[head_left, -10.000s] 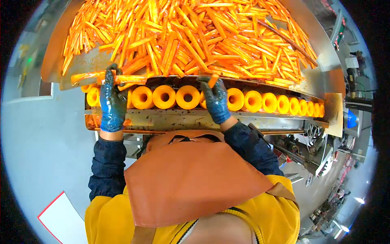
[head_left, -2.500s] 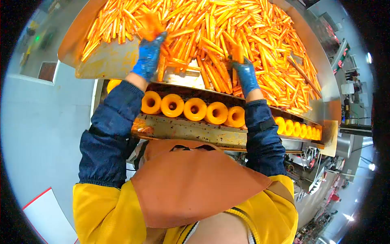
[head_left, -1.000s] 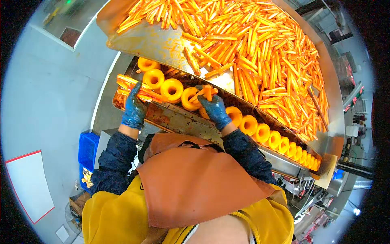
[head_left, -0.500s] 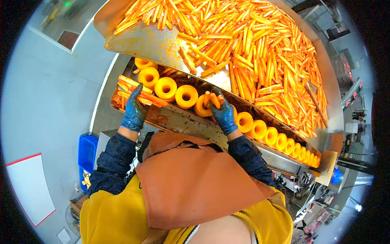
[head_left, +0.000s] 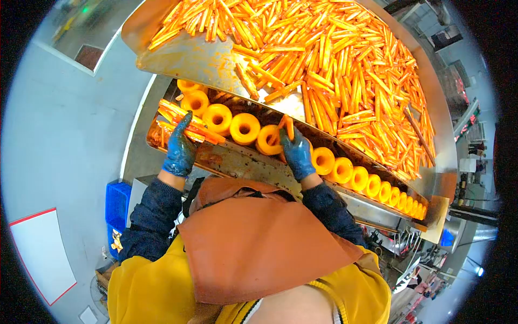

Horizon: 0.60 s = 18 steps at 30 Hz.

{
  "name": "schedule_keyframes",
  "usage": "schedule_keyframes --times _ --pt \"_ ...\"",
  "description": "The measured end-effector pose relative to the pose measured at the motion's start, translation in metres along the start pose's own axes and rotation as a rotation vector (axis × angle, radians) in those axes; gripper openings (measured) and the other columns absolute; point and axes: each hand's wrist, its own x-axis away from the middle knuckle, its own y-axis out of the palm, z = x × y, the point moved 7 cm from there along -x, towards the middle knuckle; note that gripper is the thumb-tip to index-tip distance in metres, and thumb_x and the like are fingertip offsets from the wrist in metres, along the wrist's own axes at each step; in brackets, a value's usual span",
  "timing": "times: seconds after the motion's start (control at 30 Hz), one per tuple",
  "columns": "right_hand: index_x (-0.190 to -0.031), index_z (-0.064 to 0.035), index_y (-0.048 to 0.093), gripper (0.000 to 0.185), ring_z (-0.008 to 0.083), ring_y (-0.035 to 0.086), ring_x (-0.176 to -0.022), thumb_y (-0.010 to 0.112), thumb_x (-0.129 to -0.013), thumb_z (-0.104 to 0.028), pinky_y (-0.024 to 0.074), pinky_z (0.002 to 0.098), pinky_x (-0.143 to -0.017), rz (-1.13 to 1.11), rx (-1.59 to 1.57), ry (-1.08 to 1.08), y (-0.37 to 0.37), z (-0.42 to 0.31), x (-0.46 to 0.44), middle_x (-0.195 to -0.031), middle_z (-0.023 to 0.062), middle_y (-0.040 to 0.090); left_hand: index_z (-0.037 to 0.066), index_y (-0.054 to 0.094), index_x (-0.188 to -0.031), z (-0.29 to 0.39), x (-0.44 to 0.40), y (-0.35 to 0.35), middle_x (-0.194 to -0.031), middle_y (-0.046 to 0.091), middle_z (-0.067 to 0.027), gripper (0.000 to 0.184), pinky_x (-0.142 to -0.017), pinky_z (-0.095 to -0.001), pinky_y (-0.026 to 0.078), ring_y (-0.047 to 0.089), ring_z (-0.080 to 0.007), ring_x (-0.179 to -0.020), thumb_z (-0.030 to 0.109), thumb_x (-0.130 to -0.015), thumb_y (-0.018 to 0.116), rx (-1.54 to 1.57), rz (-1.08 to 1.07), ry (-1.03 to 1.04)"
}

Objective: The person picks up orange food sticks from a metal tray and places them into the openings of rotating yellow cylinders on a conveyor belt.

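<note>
My left hand (head_left: pixel 180 148), in a blue glove, is closed around a bundle of glossy orange sticks (head_left: pixel 208 133) at the left end of a row of yellow-orange funnel-like rings (head_left: pixel 233 129). The exact kind of stick cannot be told. Toward the middle of the row, my blue-gloved right hand (head_left: pixel 297 154) pinches one or two orange sticks (head_left: pixel 290 127) between thumb and fingers. Beside its thumb is one ring (head_left: pixel 261 141), and the hand partly covers the ring to its right.
A large metal tray (head_left: pixel 183 56) beyond the rings carries a heap of the same orange sticks (head_left: pixel 361 70). A metal ledge (head_left: pixel 253 162) runs along the near side of the row. Blue crates (head_left: pixel 117 202) stand at lower left by a wall.
The sticks in my right hand have turned and now point up and away from the rings. My left hand still grips its bundle, with little movement.
</note>
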Motion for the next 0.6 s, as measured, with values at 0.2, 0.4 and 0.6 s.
schedule_keyframes --times 0.2,0.4,0.6 --pt "-0.094 -0.0030 0.065 0.023 0.0304 0.062 -0.078 0.058 -0.089 -0.024 0.0487 0.0361 -0.069 0.024 -0.336 -0.060 0.016 -0.009 -0.012 -0.087 0.0151 0.065 0.009 0.052 -0.118 -0.004 0.004 0.009 -0.105 0.057 -0.0060 0.037 -0.088 -0.0375 0.048 0.057 -0.0205 -0.098 0.016 -0.084 0.063 0.010 -0.009 0.019" --pt "-0.102 -0.0045 0.062 0.037 0.0336 0.060 -0.085 0.068 -0.079 -0.032 0.0498 0.0372 -0.078 -0.219 -0.025 -0.188 0.068 -0.050 -0.025 -0.095 0.0185 0.062 0.008 0.054 -0.116 -0.008 0.001 0.011 -0.103 0.059 -0.0048 0.035 -0.084 -0.0347 0.049 0.058 -0.0195 -0.097 0.015 -0.083 0.064 -0.013 -0.008 0.036" --pt "-0.112 -0.0069 0.060 0.036 0.0267 0.062 -0.091 0.066 -0.082 -0.026 0.0479 0.0332 -0.082 -0.187 -0.207 -0.451 0.052 -0.110 -0.018 -0.109 0.0151 0.060 0.005 0.057 -0.112 -0.026 0.013 0.042 -0.104 0.061 -0.0032 0.035 -0.085 -0.0292 0.046 0.057 -0.0152 -0.096 0.023 -0.083 0.065 -0.748 -0.195 -0.071"
